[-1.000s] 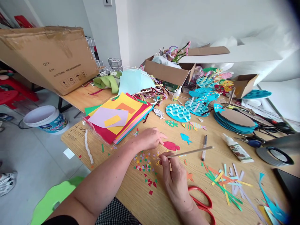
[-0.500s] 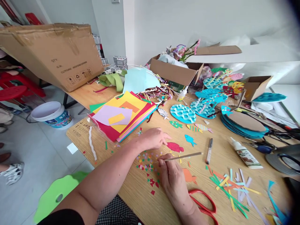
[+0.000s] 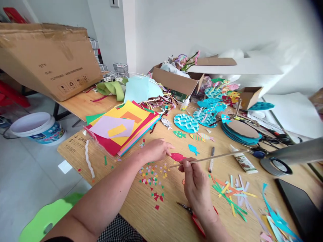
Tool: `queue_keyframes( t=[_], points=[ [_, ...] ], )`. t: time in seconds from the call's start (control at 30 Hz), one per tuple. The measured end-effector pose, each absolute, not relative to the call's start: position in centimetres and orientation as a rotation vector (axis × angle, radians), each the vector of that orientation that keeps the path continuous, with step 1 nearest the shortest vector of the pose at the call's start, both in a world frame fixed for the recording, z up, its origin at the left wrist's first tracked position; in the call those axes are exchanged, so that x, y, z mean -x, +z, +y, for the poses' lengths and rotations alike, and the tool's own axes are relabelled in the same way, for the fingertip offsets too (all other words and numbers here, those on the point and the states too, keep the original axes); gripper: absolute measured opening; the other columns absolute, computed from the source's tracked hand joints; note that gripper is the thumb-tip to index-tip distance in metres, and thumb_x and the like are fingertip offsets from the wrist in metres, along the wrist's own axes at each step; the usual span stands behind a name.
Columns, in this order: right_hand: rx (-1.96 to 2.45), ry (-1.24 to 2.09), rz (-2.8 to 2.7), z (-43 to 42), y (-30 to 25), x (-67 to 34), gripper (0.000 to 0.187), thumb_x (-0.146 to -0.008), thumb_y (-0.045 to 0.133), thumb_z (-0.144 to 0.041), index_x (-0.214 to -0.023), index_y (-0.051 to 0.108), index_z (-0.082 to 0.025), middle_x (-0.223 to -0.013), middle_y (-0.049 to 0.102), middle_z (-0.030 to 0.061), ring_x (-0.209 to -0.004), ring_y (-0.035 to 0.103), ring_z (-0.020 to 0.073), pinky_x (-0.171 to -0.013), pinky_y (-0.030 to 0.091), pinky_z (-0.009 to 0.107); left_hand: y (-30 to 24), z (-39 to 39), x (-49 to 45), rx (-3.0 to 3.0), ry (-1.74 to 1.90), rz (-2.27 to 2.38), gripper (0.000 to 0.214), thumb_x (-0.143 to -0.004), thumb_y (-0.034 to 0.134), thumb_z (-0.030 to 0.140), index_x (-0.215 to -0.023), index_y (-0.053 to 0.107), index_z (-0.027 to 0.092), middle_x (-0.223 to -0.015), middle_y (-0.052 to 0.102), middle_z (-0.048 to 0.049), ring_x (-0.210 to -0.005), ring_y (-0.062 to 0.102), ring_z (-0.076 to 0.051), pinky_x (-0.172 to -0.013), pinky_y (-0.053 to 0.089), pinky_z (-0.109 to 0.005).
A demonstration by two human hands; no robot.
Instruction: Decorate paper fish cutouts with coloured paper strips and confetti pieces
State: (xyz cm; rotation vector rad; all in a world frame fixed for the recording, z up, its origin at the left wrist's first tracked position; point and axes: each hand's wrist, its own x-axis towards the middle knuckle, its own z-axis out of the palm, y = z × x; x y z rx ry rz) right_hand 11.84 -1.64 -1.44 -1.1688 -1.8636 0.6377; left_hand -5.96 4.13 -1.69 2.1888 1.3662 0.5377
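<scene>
My left hand (image 3: pixel 158 150) reaches across the table with its index finger stretched out. Its thumb side is at the edge of a red paper fish (image 3: pixel 177 157), partly covered by my right hand. Between thumb and fingers, my right hand (image 3: pixel 196 181) pinches a thin wooden stick (image 3: pixel 217 156). The stick's left tip points down near small confetti pieces (image 3: pixel 151 173) in several colours. Red-handled scissors (image 3: pixel 198 223) lie partly under my right wrist. A blue paper fish (image 3: pixel 193 149) rests beyond the red one.
Stacked coloured paper (image 3: pixel 123 126) lies at the left. A pen (image 3: pixel 212 159), a glue tube (image 3: pixel 244 159), cut paper strips (image 3: pixel 230 191) and a roll of tape (image 3: pixel 276 166) are at the right. Blue wavy ovals (image 3: pixel 186 123) and cardboard boxes (image 3: pixel 174 79) stand behind.
My view has turned to the right. My right hand has come up from the table with the stick, and more of the stick now shows. My left hand stays by the red fish.
</scene>
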Motion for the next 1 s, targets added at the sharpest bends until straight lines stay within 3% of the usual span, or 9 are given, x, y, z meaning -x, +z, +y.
queue_keyframes(
  t=[0.3,0.57,1.0],
  points=[
    [0.888,0.717,-2.118,-2.8,-2.8,-9.6,0.017,-0.094,0.042,-0.02,-0.081,0.051,-0.021,-0.073,0.058,0.0014,-0.064,0.055,0.0143,-0.059,0.044,0.027,-2.2,4.7,5.9,-2.227,0.493,1.382,0.045,-0.075,0.044,0.005,-0.114,0.064,0.017,-0.086,0.075,-0.0006,-0.102,0.061,-0.016,-0.087,0.047,-0.025],
    [0.869,0.685,-2.166,-2.5,-3.5,-9.6,0.016,-0.094,0.041,-0.019,-0.081,0.05,-0.021,-0.073,0.056,0.0012,-0.065,0.052,0.0144,-0.059,0.044,0.027,-2.0,4.4,5.9,-2.239,0.501,1.367,0.048,-0.072,0.047,0.002,-0.117,0.062,0.015,-0.085,0.075,-0.0017,-0.099,0.062,-0.019,-0.079,0.048,-0.027],
    [0.898,0.601,-2.097,-2.8,-3.1,-9.5,0.016,-0.094,0.038,-0.017,-0.084,0.049,-0.021,-0.07,0.055,0.0005,-0.06,0.053,0.0143,-0.056,0.044,0.028,-1.5,4.2,5.8,-2.24,0.5,1.383,0.044,-0.077,0.045,0.004,-0.115,0.063,0.015,-0.084,0.075,-0.0008,-0.101,0.06,-0.018,-0.083,0.047,-0.026]
  ],
)
